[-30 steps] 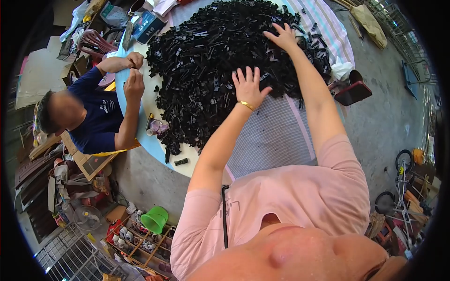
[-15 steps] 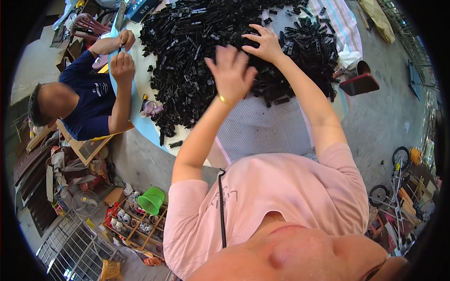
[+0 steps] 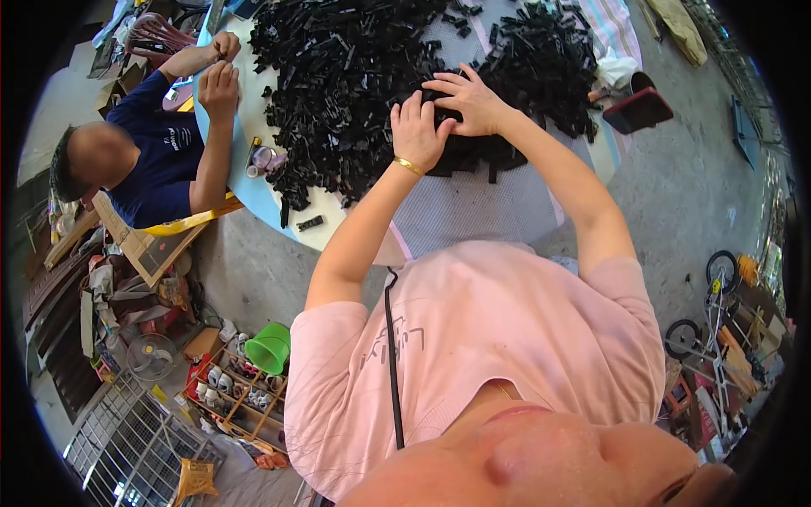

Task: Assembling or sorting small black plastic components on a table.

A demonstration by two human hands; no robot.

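Note:
A broad heap of small black plastic parts [image 3: 329,101] covers much of the table. My left hand [image 3: 419,135], with a gold bangle at its wrist, lies flat against the heap's near side, fingers stretched out. Close beside it, my right hand [image 3: 475,106] rests on the parts with its fingers spread, pointing left. The two hands nearly meet at the fingertips and thumbs. Both are open, and neither grips a part that I can see. Whatever lies under the palms is hidden.
The table [image 3: 317,203] has a patterned grey cloth [image 3: 473,207] at its near side. A phone [image 3: 638,110] leans at the right edge by crumpled white plastic [image 3: 617,68]. Across on the left, a person in dark blue [image 3: 165,152] works with both hands near a purple tape roll [image 3: 266,159].
My right hand has come nearer and to the left, beside my left hand. Black parts have shifted toward me, baring a strip of cloth behind them. My left hand has settled on the heap.

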